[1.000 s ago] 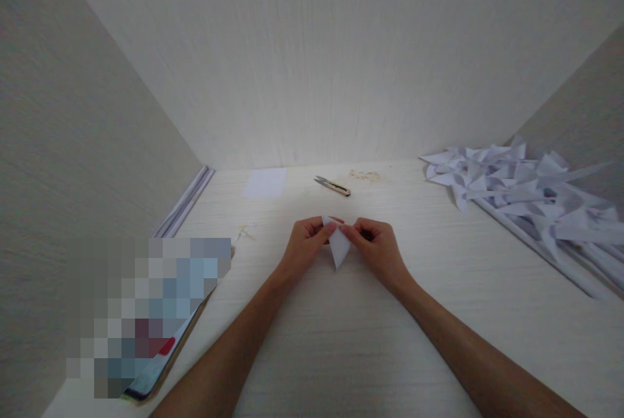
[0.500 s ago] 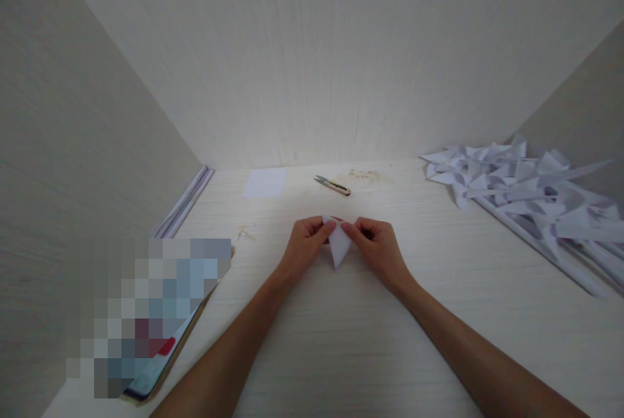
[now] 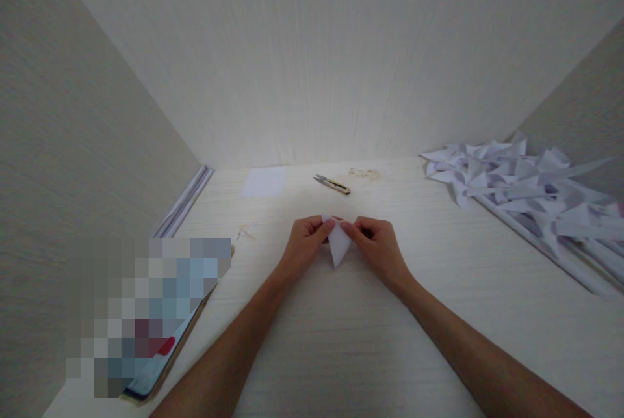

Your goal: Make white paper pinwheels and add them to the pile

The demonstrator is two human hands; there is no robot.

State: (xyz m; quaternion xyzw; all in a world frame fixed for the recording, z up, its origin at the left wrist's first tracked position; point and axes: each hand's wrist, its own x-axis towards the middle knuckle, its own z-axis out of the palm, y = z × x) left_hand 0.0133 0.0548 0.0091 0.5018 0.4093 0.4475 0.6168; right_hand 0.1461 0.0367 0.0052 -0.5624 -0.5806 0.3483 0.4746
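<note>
A small piece of white paper (image 3: 340, 246), folded to a point at its lower end, is held up between my two hands over the table. My left hand (image 3: 312, 239) pinches its left upper edge, thumb on the near side. From the other side my right hand (image 3: 373, 242) pinches the right upper edge, its thumb close to the left one. Fingers behind the paper are mostly hidden. Beyond my hands lie thread snips (image 3: 332, 184) with a gold-coloured handle, blades pointing left. A flat white paper square (image 3: 264, 181) rests at the back, left of the snips.
White paper pinwheels (image 3: 517, 177) are heaped at the right, with rolled paper sticks (image 3: 531, 236) under them. More paper sticks (image 3: 182, 203) lie along the left wall. A partly blurred phone-like device (image 3: 156, 363) is at the front left. Small pale bits (image 3: 363, 174) lie near the back wall (image 3: 312, 67).
</note>
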